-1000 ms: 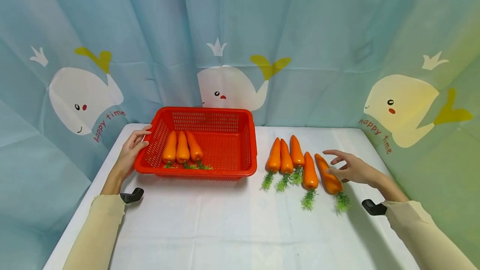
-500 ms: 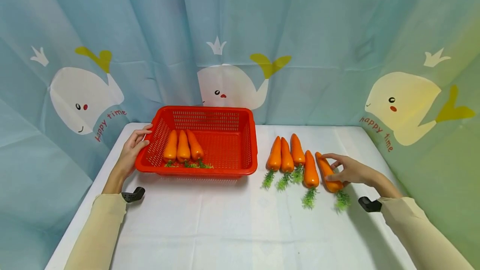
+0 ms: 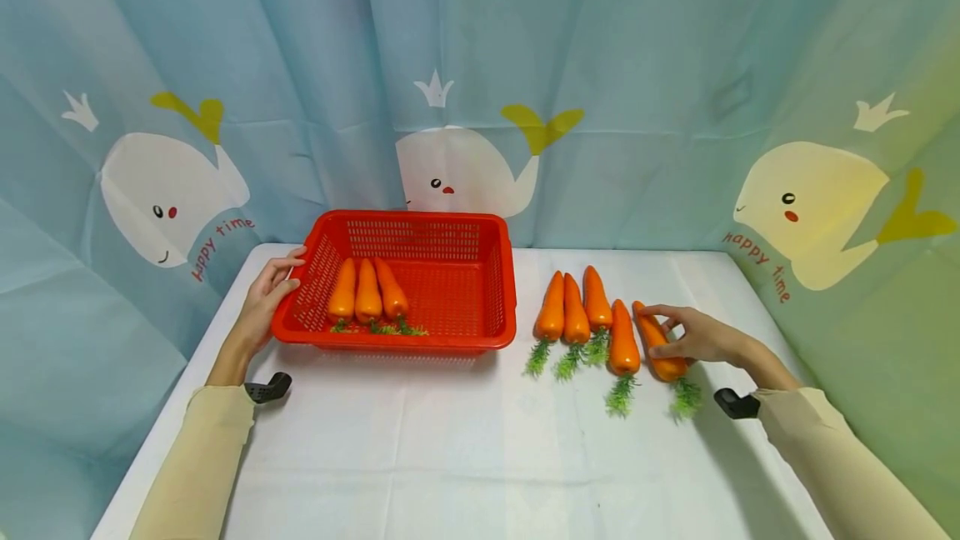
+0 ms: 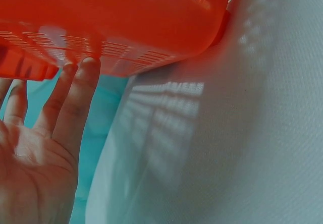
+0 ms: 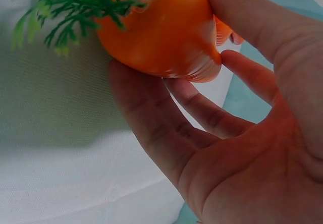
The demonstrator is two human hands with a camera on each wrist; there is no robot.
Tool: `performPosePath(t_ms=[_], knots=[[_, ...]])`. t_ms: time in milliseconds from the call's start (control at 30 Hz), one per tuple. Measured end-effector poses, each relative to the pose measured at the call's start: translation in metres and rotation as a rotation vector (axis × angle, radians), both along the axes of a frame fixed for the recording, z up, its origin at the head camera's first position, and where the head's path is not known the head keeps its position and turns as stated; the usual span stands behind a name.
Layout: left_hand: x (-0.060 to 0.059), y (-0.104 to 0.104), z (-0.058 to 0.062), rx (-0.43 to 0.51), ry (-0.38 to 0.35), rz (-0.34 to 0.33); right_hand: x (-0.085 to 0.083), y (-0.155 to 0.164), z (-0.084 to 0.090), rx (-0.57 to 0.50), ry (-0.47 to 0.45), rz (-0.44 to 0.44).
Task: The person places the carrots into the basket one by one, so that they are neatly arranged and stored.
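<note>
At the far right of the row, my right hand (image 3: 701,336) grips a carrot (image 3: 666,361) with a green leafy top (image 5: 91,7). In the right wrist view the thumb (image 5: 247,12) lies along one side of the carrot and the fingers curl under the other. My left hand (image 3: 262,298) rests against the left end of a red plastic basket (image 3: 416,342). Its fingers are mostly straight in the left wrist view, the fingertips (image 4: 91,62) touching the slotted wall. Inside the basket, three carrots (image 3: 367,298) lie side by side at the left.
Several more carrots, among them a nearby carrot (image 3: 623,344) and a leftmost carrot (image 3: 551,311), lie between the basket and my right hand. A white cloth (image 3: 450,457) covers the table. Behind and at the sides hangs a blue curtain (image 3: 637,65) with whale prints.
My right hand has come down onto the rightmost carrot, its thumb and fingers closing around it. The left hand stays at the basket.
</note>
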State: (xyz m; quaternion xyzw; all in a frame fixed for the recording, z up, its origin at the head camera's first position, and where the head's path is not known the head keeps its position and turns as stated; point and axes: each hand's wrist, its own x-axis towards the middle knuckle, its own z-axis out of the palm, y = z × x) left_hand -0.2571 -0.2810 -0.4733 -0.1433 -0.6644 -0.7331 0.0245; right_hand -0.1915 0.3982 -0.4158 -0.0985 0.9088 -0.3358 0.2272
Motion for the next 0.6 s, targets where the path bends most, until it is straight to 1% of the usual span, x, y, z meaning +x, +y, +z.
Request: performPosePath(t_ms=[233, 367, 600], knots=[[0.0016, 0.0004, 0.0021, -0.025, -0.009, 0.019, -0.0006, -0.0006, 0.0006, 0.006, 0.008, 0.001], [0.0012, -0.0001, 0.0027, -0.027, -0.009, 0.017, -0.0013, -0.0005, 0.0015, 0.013, 0.017, 0.005], [0.0004, -0.0001, 0.0023, -0.050, -0.003, 0.017, -0.0011, 0.0002, 0.0006, -0.013, -0.007, -0.002]])
